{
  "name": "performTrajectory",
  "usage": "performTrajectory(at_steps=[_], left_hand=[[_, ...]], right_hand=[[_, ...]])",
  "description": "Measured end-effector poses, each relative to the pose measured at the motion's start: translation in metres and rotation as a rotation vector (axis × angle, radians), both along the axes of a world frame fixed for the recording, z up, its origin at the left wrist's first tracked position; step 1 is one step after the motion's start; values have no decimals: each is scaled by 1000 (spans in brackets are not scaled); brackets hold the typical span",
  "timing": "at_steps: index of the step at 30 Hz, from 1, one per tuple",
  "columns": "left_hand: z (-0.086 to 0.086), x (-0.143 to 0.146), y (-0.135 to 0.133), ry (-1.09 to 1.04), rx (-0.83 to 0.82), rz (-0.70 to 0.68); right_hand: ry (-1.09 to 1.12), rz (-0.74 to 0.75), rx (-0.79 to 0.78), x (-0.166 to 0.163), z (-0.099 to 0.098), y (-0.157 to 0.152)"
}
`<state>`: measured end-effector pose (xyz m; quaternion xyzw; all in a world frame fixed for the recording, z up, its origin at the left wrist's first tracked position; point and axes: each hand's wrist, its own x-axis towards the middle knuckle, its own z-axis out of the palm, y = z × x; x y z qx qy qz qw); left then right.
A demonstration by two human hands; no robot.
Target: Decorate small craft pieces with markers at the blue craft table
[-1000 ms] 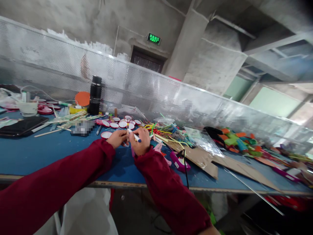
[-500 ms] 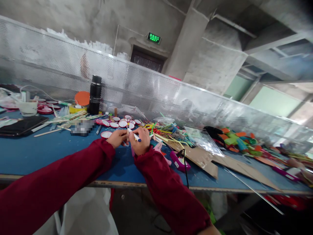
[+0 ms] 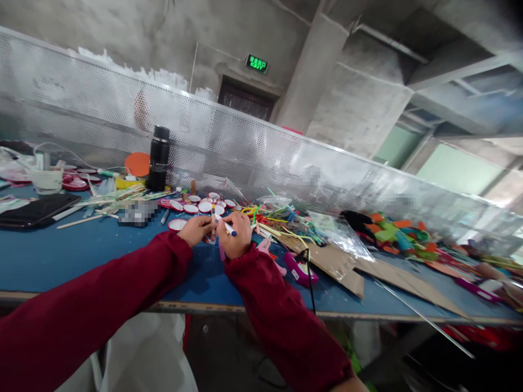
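Observation:
My right hand [image 3: 236, 235] is closed round a white marker pen [image 3: 230, 229] with a blue end, which slants across the fingers. Close beside it, my left hand [image 3: 196, 231] pinches a small narrow light-brown stick [image 3: 213, 213] that stands up between the fingertips. The marker's other end points toward the stick; whether they touch is too small to tell. Just left of the left hand lies a white disc with a red rim [image 3: 177, 224]. More such round pieces [image 3: 205, 207] are heaped behind both hands.
A black bottle [image 3: 158, 160] stands at the back, with a phone [image 3: 38, 211] and loose wooden sticks [image 3: 118, 197] to the left. Rightward lie a purple device [image 3: 300, 269] with a black cable, coloured pipe cleaners [image 3: 281, 218], cardboard [image 3: 330, 261] and a plastic bag [image 3: 339, 234].
My right hand has shifted slightly to the right with the marker, so the upper part of the stick in my left hand now shows. The left hand stays in place.

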<state>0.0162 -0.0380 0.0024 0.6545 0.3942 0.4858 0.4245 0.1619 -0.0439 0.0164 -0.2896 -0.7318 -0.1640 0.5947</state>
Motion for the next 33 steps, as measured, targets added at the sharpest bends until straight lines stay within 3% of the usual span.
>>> performTrajectory(at_steps=[33], left_hand=[[2, 1, -3, 17, 4, -5]], right_hand=[[-2, 19, -1, -1, 0, -2]])
